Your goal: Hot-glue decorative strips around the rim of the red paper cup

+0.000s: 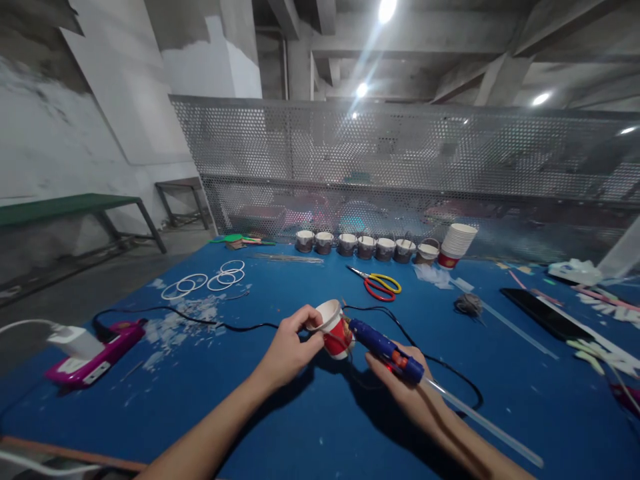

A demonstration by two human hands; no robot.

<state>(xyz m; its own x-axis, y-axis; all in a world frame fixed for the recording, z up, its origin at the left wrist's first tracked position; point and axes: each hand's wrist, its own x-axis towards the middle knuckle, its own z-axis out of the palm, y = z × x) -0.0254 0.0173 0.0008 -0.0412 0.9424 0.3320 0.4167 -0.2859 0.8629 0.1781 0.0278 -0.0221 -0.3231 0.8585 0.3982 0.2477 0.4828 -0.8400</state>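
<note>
A red and white paper cup [336,339] is tilted above the blue table, with my left hand [295,343] pinching its rim from the left. My right hand [407,383] is wrapped round a dark blue glue gun [383,347], and a long clear glue stick [485,421] sticks out of its back end. The nozzle is at the cup's right side, by a small brownish patch; whether it touches cannot be made out. Beyond the cup lie scissors [377,283] with one red and one yellow handle.
Several wrapped cups [367,248] line the back of the blue table [280,427], beside a cup stack [457,245]. White rings [227,275] and a magenta power strip [95,353] are left; grey yarn [469,305] and a black phone [545,313] are right. A black cable crosses the middle.
</note>
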